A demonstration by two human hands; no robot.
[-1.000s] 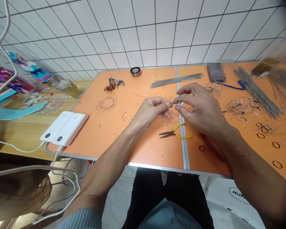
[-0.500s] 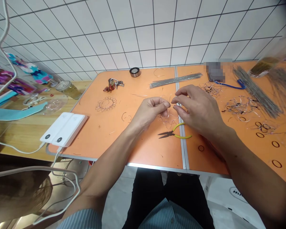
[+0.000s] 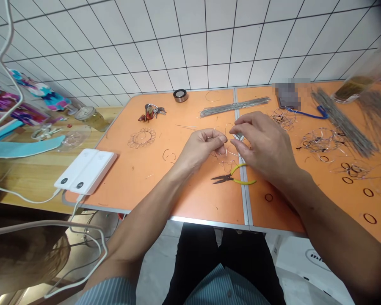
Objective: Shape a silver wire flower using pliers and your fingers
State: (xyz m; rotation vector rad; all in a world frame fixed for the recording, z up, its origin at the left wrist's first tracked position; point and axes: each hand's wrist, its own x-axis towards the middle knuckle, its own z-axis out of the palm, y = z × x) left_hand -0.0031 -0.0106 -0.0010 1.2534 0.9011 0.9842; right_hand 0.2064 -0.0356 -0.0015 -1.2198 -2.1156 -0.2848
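Note:
My left hand (image 3: 203, 146) is closed in a pinch on a thin bent wire (image 3: 226, 163), which hangs in loops just below the fingertips. Close beside it on the right, my right hand (image 3: 255, 140) has its thumb and index finger curved and apart, the tips near the wire; nothing shows clearly between them. Yellow-handled pliers (image 3: 231, 178) lie on the orange table below both hands, jaws pointing left. To the left of my left hand are short curved wire bits (image 3: 169, 156) and a flower-shaped wire ring (image 3: 142, 138).
Straight wires (image 3: 235, 106) lie in a bundle behind the hands, with a tape roll (image 3: 180, 95) and keys (image 3: 151, 112) to their left. Tangled wire pieces (image 3: 320, 140), dark rings (image 3: 370, 218) and a thicker wire bundle (image 3: 344, 123) occupy the right. White power banks (image 3: 85, 171) sit left.
My right hand's thumb and index tips have shifted very slightly right, away from my left fingertips. My left hand keeps its pinch on the wire. The pliers have not moved.

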